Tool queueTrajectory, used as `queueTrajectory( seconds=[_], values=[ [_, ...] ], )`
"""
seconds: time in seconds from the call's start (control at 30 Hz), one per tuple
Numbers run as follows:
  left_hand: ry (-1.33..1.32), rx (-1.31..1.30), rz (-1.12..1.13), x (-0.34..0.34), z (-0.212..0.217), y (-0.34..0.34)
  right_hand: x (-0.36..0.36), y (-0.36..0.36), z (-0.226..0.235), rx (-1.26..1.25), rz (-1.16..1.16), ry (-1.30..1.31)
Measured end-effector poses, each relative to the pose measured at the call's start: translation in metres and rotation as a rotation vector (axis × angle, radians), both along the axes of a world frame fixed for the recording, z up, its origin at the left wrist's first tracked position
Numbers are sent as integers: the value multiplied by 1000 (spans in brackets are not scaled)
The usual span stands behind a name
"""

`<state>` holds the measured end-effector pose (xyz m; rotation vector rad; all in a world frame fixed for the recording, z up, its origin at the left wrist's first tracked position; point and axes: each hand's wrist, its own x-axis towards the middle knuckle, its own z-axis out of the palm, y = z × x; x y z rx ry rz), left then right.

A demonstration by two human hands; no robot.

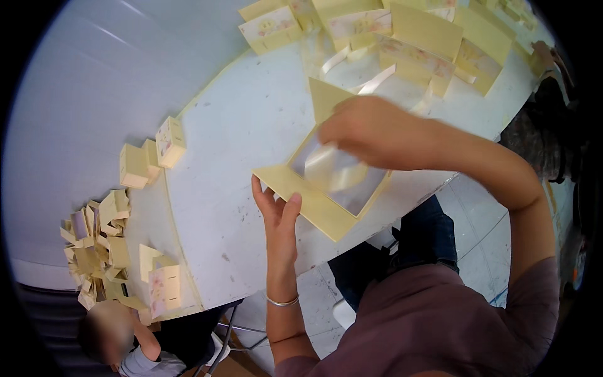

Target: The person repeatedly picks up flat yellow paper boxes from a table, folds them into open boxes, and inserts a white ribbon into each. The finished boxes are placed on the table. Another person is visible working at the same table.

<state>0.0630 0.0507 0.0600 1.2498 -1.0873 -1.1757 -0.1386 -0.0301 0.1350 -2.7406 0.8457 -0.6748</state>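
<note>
A pale yellow gift box [370, 212] lies open on the table at a slant, its flaps spread and its inside greyish. My left hand [276, 204] grips the edge of the near-left flap, thumb on top and fingers beneath. Over the box's middle is my right hand [364, 132], blurred by motion, its fingers curled. A glossy cream ribbon [333, 169], smeared, loops below those fingers across the box; the fingers look closed on it, though the grip itself is hidden. Behind the right hand rises the far flap [325, 97].
Several open yellow boxes [414, 44] with printed panels stand at the back, loose ribbons [377, 80] before them. Small boxes [135, 164] and a heap of box pieces [100, 245] lie left. A co-worker [125, 339] sits lower left; another person's hand [543, 53] shows far right.
</note>
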Motion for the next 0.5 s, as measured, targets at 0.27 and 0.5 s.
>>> queueTrajectory(
  seconds=[0.27,0.5],
  values=[
    [86,64,-22,-8,5,-5,-144,81,65,187,64,-588],
    [236,117,-122,-8,-11,-11,-76,66,15,967,-8,-866]
  ],
)
